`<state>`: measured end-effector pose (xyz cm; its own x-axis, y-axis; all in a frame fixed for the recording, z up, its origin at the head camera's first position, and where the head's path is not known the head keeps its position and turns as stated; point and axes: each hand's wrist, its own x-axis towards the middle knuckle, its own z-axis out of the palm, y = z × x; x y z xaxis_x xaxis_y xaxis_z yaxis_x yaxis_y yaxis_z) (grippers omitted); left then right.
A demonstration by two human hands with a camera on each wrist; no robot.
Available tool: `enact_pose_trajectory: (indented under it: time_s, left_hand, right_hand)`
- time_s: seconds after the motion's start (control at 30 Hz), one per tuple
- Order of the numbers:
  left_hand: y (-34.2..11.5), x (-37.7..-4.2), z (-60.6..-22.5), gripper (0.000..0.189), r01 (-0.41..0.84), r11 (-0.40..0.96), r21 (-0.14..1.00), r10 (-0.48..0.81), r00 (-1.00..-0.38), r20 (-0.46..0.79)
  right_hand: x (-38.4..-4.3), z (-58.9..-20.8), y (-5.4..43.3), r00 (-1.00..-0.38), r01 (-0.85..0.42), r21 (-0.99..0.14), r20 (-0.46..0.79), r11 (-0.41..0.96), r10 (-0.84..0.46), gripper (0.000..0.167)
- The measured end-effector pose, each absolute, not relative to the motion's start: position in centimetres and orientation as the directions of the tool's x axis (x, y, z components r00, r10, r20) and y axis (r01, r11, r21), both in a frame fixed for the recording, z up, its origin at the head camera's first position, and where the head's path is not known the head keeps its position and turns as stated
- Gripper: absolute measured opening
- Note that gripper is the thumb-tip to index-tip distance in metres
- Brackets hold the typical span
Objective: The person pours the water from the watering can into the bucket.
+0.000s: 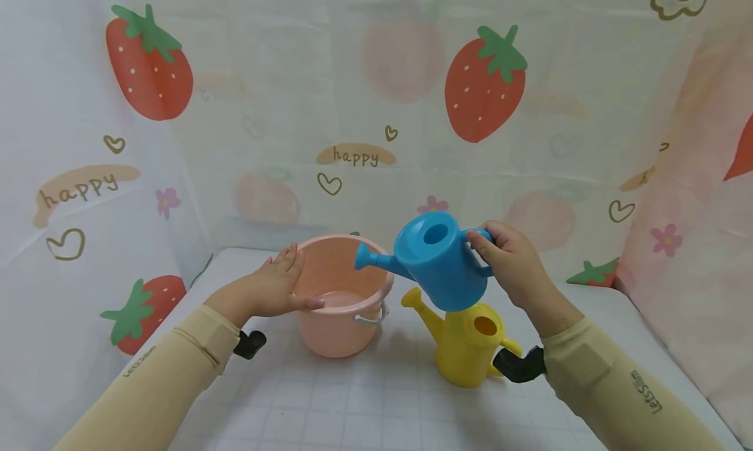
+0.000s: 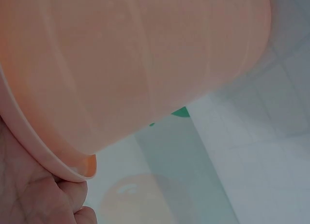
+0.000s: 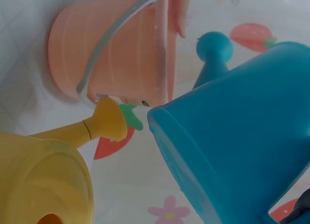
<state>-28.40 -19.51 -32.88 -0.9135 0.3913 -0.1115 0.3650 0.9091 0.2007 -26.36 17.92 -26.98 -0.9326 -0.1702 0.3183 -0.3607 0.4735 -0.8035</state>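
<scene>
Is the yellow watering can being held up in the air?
No, the yellow watering can stands on the table, while the right hand grips the blue watering can.

The pink plastic bucket (image 1: pixel 338 333) stands on the white gridded tabletop (image 1: pixel 365 412), nearer its left edge than its right. Right of it, apart and slightly farther from the back edge, stands the yellow plastic watering can (image 1: pixel 461 359). The blue plastic watering can (image 1: pixel 455 278) is in the right hand (image 1: pixel 518 261), higher than the yellow one, spout toward the bucket's opening. The left hand (image 1: pixel 273 287) rests on the bucket's left rim.
</scene>
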Motion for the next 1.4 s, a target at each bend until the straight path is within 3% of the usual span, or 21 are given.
enact_pose_trajectory:
  time_s: [1.4]
  left_hand:
    - [-19.4,-28.5,-32.9,0.111,0.375,0.905,0.2,0.399,-0.912,-0.096]
  right_hand:
    - [-26.2,-26.0,16.9,-0.922,-0.388,-0.697,0.296,0.603,-0.251,0.036]
